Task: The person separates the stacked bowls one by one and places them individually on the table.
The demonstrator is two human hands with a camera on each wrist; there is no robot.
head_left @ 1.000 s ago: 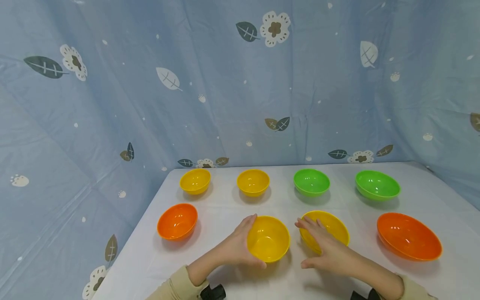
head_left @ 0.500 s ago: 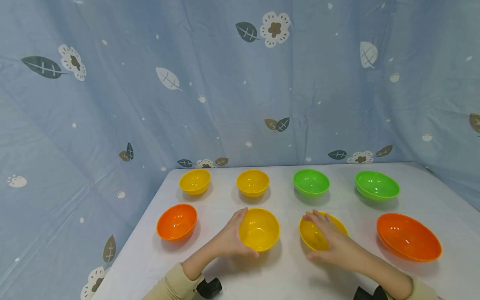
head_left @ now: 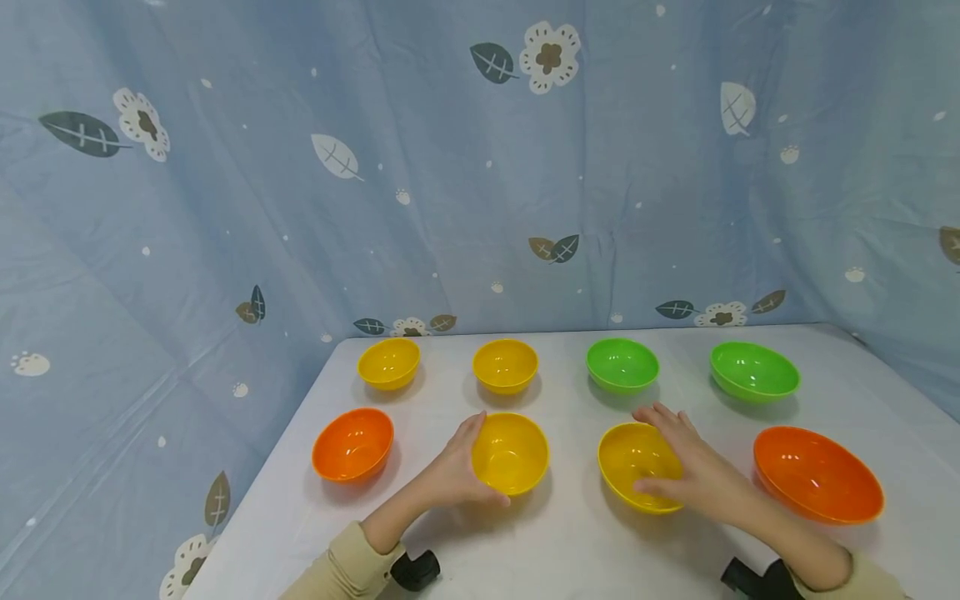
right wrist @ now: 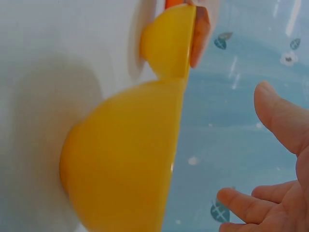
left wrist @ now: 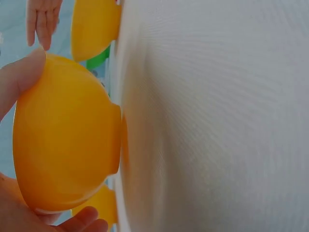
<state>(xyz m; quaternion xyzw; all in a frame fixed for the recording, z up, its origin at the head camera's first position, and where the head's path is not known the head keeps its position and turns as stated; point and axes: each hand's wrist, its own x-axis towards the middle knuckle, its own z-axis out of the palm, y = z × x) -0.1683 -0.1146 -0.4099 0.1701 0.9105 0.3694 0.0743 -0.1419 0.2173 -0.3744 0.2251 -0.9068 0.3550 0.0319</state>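
Observation:
My left hand (head_left: 452,472) holds a yellow bowl (head_left: 512,455) by its left side, thumb at the near rim and fingers round the far side. In the left wrist view this bowl (left wrist: 67,135) is upright, its foot right at the white tabletop. My right hand (head_left: 703,472) hovers over the right side of a second yellow bowl (head_left: 628,463), fingers spread and holding nothing. The right wrist view shows a gap between the right hand (right wrist: 275,164) and that bowl's rim (right wrist: 170,169).
Behind stand two smaller yellow bowls (head_left: 389,364) and two green bowls (head_left: 622,367) in a row. One orange bowl (head_left: 353,446) is at the left, a larger orange bowl (head_left: 817,477) at the right. A blue patterned curtain (head_left: 450,167) hangs behind the white table (head_left: 570,550).
My left hand has moved the yellow bowl left and slightly back. My right hand has shifted right and come away from the other yellow bowl, which stays about in place.

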